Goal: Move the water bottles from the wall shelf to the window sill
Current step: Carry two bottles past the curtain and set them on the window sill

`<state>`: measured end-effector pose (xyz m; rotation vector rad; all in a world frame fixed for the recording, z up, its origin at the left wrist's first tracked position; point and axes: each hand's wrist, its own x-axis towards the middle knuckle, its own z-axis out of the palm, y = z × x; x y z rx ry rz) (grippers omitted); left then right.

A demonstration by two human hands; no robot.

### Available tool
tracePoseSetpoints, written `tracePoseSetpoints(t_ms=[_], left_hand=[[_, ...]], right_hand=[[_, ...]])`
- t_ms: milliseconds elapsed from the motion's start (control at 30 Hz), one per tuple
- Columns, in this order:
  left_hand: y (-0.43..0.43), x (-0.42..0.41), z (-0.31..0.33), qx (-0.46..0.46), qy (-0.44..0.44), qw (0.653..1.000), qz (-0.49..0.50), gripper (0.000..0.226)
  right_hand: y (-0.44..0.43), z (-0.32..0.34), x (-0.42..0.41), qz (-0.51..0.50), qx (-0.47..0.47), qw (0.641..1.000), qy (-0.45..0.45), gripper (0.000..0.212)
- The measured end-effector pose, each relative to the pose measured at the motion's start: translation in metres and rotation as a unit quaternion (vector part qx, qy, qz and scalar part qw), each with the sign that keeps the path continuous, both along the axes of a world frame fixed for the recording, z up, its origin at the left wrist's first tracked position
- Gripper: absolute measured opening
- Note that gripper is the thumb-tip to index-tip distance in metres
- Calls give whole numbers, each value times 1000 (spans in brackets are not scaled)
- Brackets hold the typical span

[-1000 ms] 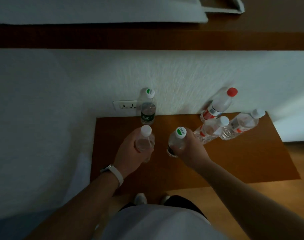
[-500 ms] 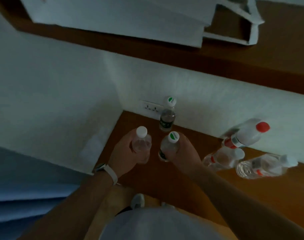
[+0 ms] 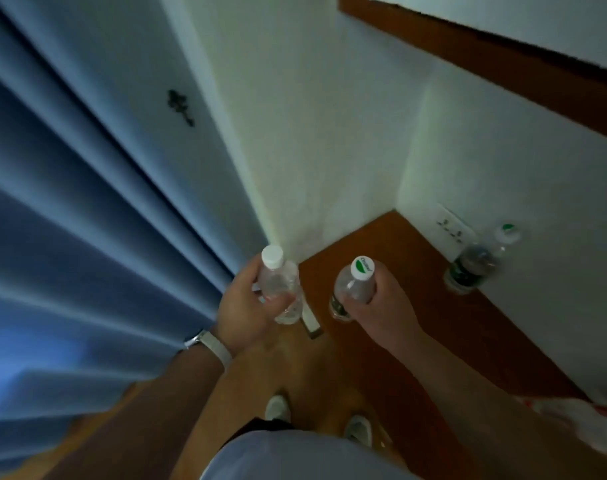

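Note:
My left hand grips a clear water bottle with a white cap, held upright past the left edge of the brown wall shelf. My right hand grips a bottle with a green-and-white cap above the shelf's left end. A third bottle with a green-marked cap and dark label stands on the shelf against the wall. At the right edge, a blurred clear bottle with red marks lies partly out of frame. No window sill is visible.
Blue curtains hang at the left, next to a white wall corner. A white wall socket sits just above the shelf. A higher brown shelf runs across the top right. My shoes stand on wooden floor.
The view has swung left, from the shelf toward the curtains. Both hands have lifted their bottles off the shelf and carried them leftward; the other bottles have slid to the right edge of view.

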<state>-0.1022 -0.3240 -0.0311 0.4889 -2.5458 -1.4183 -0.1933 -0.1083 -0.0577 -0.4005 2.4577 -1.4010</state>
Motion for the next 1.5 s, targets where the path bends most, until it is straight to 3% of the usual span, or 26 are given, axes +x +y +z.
tracePoseSetpoints(t_ms=[467, 967, 1500], left_hand=[[-99, 171, 27, 32, 80, 965, 248, 64], [-227, 401, 69, -2, 161, 918, 361, 63], [-314, 557, 75, -32, 125, 824, 551, 63]], right_hand=[[-153, 45, 86, 187, -41, 981, 41, 58], [-324, 98, 288, 286, -62, 953, 83, 53], [-505, 115, 408, 469, -97, 874, 76, 53]])
